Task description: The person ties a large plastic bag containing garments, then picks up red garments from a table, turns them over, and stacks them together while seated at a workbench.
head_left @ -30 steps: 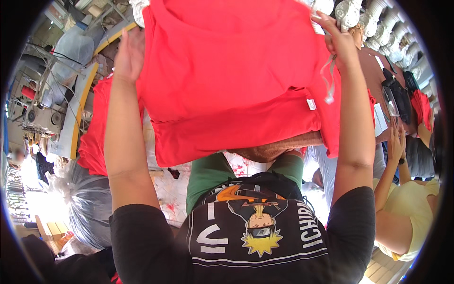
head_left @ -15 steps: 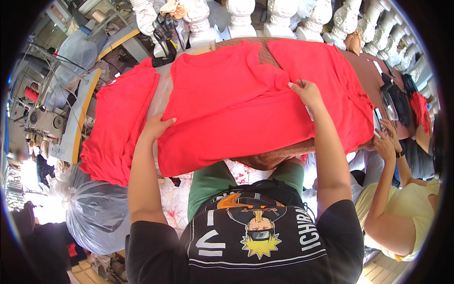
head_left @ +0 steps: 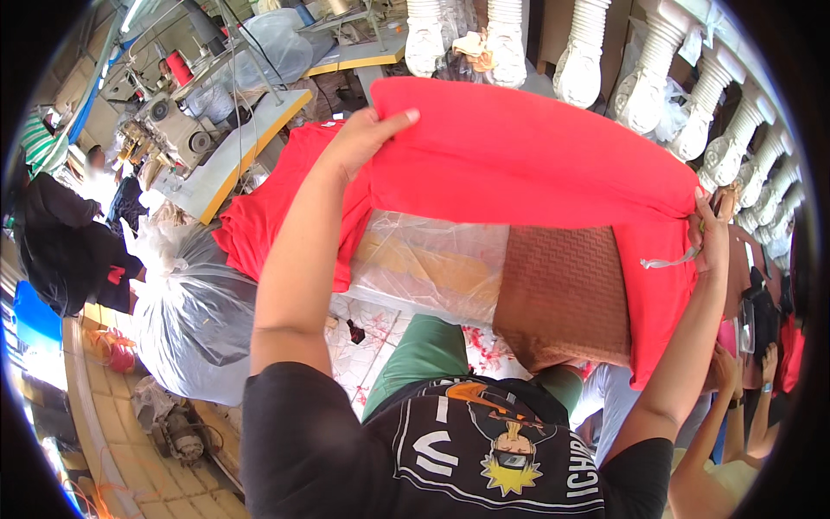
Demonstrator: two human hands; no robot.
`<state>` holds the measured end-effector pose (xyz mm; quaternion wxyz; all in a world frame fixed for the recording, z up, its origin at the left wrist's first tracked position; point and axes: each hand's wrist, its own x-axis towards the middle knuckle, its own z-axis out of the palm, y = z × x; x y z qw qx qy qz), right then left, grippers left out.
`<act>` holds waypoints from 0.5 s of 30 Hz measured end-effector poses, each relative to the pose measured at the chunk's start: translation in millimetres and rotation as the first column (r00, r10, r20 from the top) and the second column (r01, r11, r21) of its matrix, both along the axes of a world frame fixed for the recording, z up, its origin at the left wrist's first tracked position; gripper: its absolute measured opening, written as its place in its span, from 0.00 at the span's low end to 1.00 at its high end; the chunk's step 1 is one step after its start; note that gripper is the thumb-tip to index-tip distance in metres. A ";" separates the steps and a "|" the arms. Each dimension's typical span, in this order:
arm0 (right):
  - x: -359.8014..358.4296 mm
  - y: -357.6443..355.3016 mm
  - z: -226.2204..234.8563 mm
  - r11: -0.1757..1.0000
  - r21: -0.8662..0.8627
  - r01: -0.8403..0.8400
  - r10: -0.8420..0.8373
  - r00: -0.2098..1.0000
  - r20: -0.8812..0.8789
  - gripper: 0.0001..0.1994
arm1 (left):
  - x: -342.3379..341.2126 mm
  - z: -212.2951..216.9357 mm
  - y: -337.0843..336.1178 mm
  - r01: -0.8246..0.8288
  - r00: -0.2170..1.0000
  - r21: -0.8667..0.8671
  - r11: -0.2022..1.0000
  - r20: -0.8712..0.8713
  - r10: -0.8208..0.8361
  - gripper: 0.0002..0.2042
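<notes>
A red garment (head_left: 527, 156) is stretched flat between my two hands above a brown woven board (head_left: 566, 298) and a sheet of clear plastic (head_left: 432, 264). My left hand (head_left: 361, 138) grips its left edge, thumb on top. At the right edge my right hand (head_left: 713, 238) pinches the cloth, where a small white tag (head_left: 666, 259) hangs down. More red fabric (head_left: 268, 216) lies in a heap to the left, below the held piece. My black printed shirt and green trousers show beneath.
A large clear plastic bag (head_left: 194, 320) stuffed with material sits on the tiled floor at my left. Sewing machines on a yellow-edged table (head_left: 233, 147) stand behind it. White balusters (head_left: 657, 86) line the far side. Another person's arm (head_left: 726, 406) is at the lower right.
The red garment, raised overhead a second ago, came down onto the board, and both hands have now lifted and drawn it out flat, uncovering the plastic and the brown board.
</notes>
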<state>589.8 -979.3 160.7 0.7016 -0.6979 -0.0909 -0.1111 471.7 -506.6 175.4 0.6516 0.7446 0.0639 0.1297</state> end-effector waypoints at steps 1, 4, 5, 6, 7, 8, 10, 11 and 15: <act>-1.4 -5.3 6.9 0.999 -0.037 0.001 -0.001 1.000 -0.003 0.09 | 1.6 1.0 2.9 0.020 1.000 -0.031 0.999 0.020 -0.019 0.15; -6.5 -25.3 30.2 0.998 -0.067 0.008 -0.007 1.000 0.012 0.08 | 5.0 12.8 6.1 0.125 0.985 -0.203 0.971 0.142 -0.098 0.15; -12.4 -32.1 37.8 1.000 -0.009 0.020 -0.019 1.000 0.017 0.08 | 7.0 16.0 2.0 0.134 0.980 -0.215 0.967 0.175 -0.097 0.15; -17.2 -32.3 39.8 1.000 -0.018 -0.006 0.007 0.999 0.044 0.07 | 2.4 21.3 -7.7 0.130 0.976 -0.228 0.965 0.202 -0.084 0.15; -21.3 -32.4 39.6 0.999 -0.029 -0.032 0.034 0.997 0.071 0.07 | -1.4 23.1 -12.2 0.126 0.971 -0.241 0.962 0.228 -0.070 0.15; -23.3 -35.5 37.3 0.993 -0.115 -0.026 0.032 0.998 0.047 0.07 | 6.6 15.9 -2.5 0.206 0.965 -0.166 0.964 0.196 -0.172 0.14; -21.5 -50.5 38.4 0.961 -0.274 -0.019 0.027 0.999 0.027 0.07 | 3.7 30.4 -3.5 0.222 0.949 -0.169 0.960 0.264 -0.172 0.14; -17.0 -65.0 42.7 0.977 -0.214 0.010 0.007 0.997 0.077 0.09 | 1.5 38.6 -6.2 0.225 0.940 -0.169 0.960 0.296 -0.168 0.14; -48.4 -45.4 69.7 0.993 -0.087 0.074 -0.067 0.994 0.082 0.13 | -15.5 58.9 -16.6 0.099 0.973 -0.040 0.994 0.214 -0.088 0.15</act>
